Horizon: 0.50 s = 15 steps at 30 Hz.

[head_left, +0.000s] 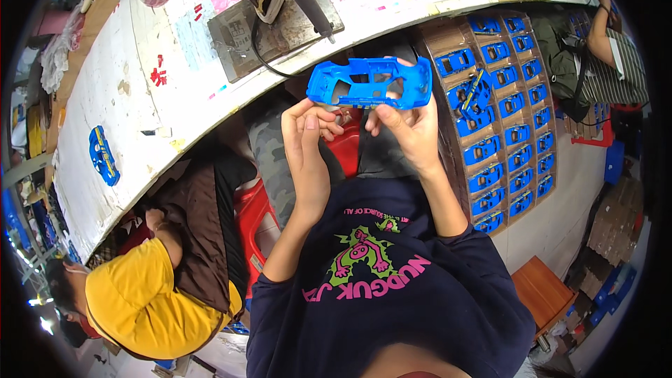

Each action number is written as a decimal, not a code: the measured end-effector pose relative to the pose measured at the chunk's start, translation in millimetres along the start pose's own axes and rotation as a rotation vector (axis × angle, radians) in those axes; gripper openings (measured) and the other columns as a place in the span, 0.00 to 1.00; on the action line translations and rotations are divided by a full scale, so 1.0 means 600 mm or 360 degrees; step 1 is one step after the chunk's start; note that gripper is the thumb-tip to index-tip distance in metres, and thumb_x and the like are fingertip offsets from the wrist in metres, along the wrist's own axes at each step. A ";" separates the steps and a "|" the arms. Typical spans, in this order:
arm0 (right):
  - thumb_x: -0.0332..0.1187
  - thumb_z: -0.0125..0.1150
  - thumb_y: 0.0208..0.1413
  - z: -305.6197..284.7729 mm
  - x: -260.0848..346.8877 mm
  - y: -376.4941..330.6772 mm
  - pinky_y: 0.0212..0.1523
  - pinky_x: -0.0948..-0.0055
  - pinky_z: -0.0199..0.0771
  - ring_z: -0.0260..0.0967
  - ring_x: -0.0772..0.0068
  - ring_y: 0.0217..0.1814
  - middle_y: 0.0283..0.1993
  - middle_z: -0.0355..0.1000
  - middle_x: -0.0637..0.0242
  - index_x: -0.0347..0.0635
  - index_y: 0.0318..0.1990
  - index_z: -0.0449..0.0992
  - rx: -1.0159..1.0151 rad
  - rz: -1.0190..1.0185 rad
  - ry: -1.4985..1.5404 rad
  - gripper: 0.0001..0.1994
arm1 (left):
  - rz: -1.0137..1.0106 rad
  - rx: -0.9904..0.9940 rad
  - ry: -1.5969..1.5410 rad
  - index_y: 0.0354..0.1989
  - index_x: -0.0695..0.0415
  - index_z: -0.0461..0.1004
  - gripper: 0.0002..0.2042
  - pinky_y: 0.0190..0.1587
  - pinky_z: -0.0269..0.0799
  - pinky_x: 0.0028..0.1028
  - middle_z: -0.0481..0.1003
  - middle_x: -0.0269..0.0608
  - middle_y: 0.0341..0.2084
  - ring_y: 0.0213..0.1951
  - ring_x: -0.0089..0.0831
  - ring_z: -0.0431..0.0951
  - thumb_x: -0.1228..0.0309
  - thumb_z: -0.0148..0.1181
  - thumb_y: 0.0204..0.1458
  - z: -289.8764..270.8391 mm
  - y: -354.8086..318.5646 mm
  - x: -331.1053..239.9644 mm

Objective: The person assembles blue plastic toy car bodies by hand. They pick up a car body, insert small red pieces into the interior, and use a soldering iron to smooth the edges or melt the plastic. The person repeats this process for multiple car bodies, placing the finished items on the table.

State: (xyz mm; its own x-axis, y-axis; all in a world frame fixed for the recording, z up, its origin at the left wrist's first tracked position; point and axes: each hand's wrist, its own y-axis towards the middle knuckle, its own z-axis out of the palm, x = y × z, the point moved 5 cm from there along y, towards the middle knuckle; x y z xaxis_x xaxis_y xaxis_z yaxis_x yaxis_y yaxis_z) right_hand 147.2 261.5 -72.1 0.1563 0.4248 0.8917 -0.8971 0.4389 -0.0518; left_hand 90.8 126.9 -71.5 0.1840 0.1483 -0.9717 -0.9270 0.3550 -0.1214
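A blue plastic toy car body [361, 89] is held up in front of me, tilted, with its window openings showing. My right hand [414, 129] grips its right end, thumb on the near side and fingers partly behind it. At the left end is my left hand [306, 140], its fingers curled close under the body's near edge. Whether these fingers pinch a small part cannot be made out.
A worn white worktable [140, 147] curves ahead, bearing small red parts [159, 72], another blue car body [103, 156] and a metal-based stand [276, 35]. To my right, a cardboard tray [500, 126] holds rows of blue bodies. A person in yellow [150, 294] sits at left.
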 end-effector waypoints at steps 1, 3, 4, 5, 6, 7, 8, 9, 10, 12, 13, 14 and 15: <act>0.22 0.58 0.45 0.001 0.009 0.009 0.29 0.80 0.70 0.68 0.76 0.32 0.38 0.66 0.61 0.38 0.55 0.51 -0.0012 -0.0045 -0.0007 0.29 | 0.0000 0.0004 -0.0025 0.44 0.67 0.60 0.17 0.33 0.60 0.20 0.67 0.40 0.28 0.28 0.22 0.67 0.65 0.36 0.56 0.002 0.005 -0.005; 0.22 0.59 0.44 -0.004 0.023 0.026 0.36 0.79 0.68 0.66 0.76 0.36 0.38 0.65 0.63 0.36 0.54 0.53 -0.0058 -0.0201 -0.0187 0.29 | -0.0010 0.0019 -0.0089 0.46 0.67 0.60 0.18 0.33 0.59 0.20 0.65 0.38 0.27 0.28 0.21 0.65 0.64 0.35 0.56 0.008 0.015 -0.014; 0.22 0.60 0.43 -0.003 0.030 0.032 0.39 0.79 0.68 0.66 0.77 0.39 0.39 0.65 0.64 0.35 0.53 0.54 -0.0077 -0.0277 -0.0280 0.29 | -0.0019 0.0024 -0.0130 0.47 0.67 0.59 0.19 0.33 0.59 0.20 0.64 0.37 0.26 0.28 0.21 0.64 0.63 0.35 0.55 0.012 0.019 -0.018; 0.23 0.62 0.41 0.003 0.040 0.037 0.46 0.78 0.64 0.63 0.77 0.44 0.40 0.65 0.65 0.34 0.52 0.56 -0.0079 -0.0288 -0.0259 0.28 | -0.0029 0.0030 -0.0171 0.48 0.67 0.59 0.20 0.33 0.58 0.20 0.63 0.36 0.26 0.28 0.21 0.63 0.62 0.35 0.55 0.015 0.023 -0.023; 0.23 0.62 0.41 0.007 0.048 0.041 0.45 0.78 0.64 0.64 0.77 0.43 0.40 0.64 0.65 0.33 0.52 0.56 -0.0062 -0.0346 -0.0303 0.29 | -0.0033 0.0020 -0.0179 0.48 0.67 0.59 0.21 0.32 0.57 0.20 0.62 0.35 0.25 0.28 0.21 0.62 0.62 0.34 0.55 0.017 0.026 -0.028; 0.24 0.62 0.40 0.009 0.056 0.045 0.45 0.78 0.64 0.64 0.78 0.43 0.40 0.64 0.65 0.33 0.52 0.56 -0.0049 -0.0407 -0.0346 0.29 | -0.0037 0.0015 -0.0185 0.48 0.68 0.59 0.22 0.32 0.56 0.19 0.62 0.34 0.25 0.28 0.21 0.61 0.61 0.34 0.55 0.020 0.029 -0.033; 0.24 0.63 0.40 0.011 0.063 0.048 0.44 0.79 0.64 0.64 0.78 0.42 0.40 0.64 0.65 0.33 0.52 0.56 -0.0037 -0.0467 -0.0388 0.30 | -0.0042 0.0009 -0.0191 0.49 0.68 0.59 0.22 0.32 0.55 0.19 0.61 0.34 0.24 0.27 0.21 0.60 0.60 0.33 0.55 0.023 0.031 -0.037; 0.25 0.64 0.38 0.014 0.069 0.052 0.42 0.80 0.64 0.64 0.80 0.40 0.38 0.65 0.66 0.33 0.51 0.57 -0.0066 -0.0488 -0.0416 0.30 | -0.0033 0.0017 -0.0217 0.49 0.68 0.59 0.23 0.32 0.55 0.19 0.60 0.34 0.24 0.27 0.21 0.59 0.60 0.33 0.55 0.026 0.035 -0.040; 0.25 0.64 0.37 0.014 0.074 0.055 0.42 0.81 0.64 0.64 0.81 0.39 0.38 0.66 0.66 0.33 0.51 0.58 -0.0056 -0.0537 -0.0524 0.30 | -0.0029 0.0022 -0.0243 0.49 0.68 0.58 0.23 0.31 0.54 0.20 0.60 0.34 0.24 0.27 0.21 0.58 0.60 0.32 0.55 0.028 0.039 -0.042; 0.26 0.65 0.35 0.014 0.083 0.061 0.40 0.81 0.64 0.63 0.82 0.37 0.37 0.66 0.66 0.32 0.50 0.59 -0.0036 -0.0634 -0.0739 0.30 | -0.0018 0.0038 -0.0302 0.50 0.69 0.58 0.24 0.31 0.53 0.20 0.59 0.34 0.24 0.27 0.21 0.57 0.59 0.31 0.55 0.031 0.044 -0.045; 0.26 0.66 0.34 0.015 0.087 0.062 0.39 0.81 0.64 0.63 0.82 0.36 0.37 0.67 0.65 0.32 0.49 0.60 -0.0052 -0.0682 -0.0745 0.31 | -0.0013 0.0048 -0.0332 0.50 0.70 0.58 0.25 0.31 0.53 0.20 0.59 0.34 0.24 0.27 0.21 0.57 0.59 0.31 0.55 0.033 0.046 -0.045; 0.26 0.66 0.32 0.018 0.090 0.062 0.38 0.81 0.65 0.63 0.82 0.35 0.37 0.67 0.65 0.32 0.48 0.61 -0.0068 -0.0729 -0.0751 0.31 | -0.0008 0.0059 -0.0363 0.50 0.70 0.57 0.26 0.31 0.52 0.20 0.58 0.34 0.24 0.27 0.21 0.56 0.58 0.31 0.54 0.035 0.047 -0.046; 0.26 0.67 0.31 0.020 0.095 0.062 0.38 0.80 0.65 0.63 0.83 0.34 0.37 0.68 0.64 0.31 0.47 0.62 -0.0084 -0.0777 -0.0757 0.31 | 0.0008 0.0066 -0.0373 0.50 0.71 0.57 0.27 0.31 0.52 0.19 0.58 0.34 0.24 0.27 0.21 0.56 0.57 0.31 0.54 0.036 0.048 -0.049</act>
State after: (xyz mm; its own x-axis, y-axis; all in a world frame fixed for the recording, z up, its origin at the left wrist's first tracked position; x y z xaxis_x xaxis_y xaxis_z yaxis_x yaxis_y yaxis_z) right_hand 117.9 292.3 -17.8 0.3283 -0.2203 0.9185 -0.7469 0.5348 0.3952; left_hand 65.7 153.0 -42.3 0.2548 0.3586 -0.8980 -0.9147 0.3907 -0.1035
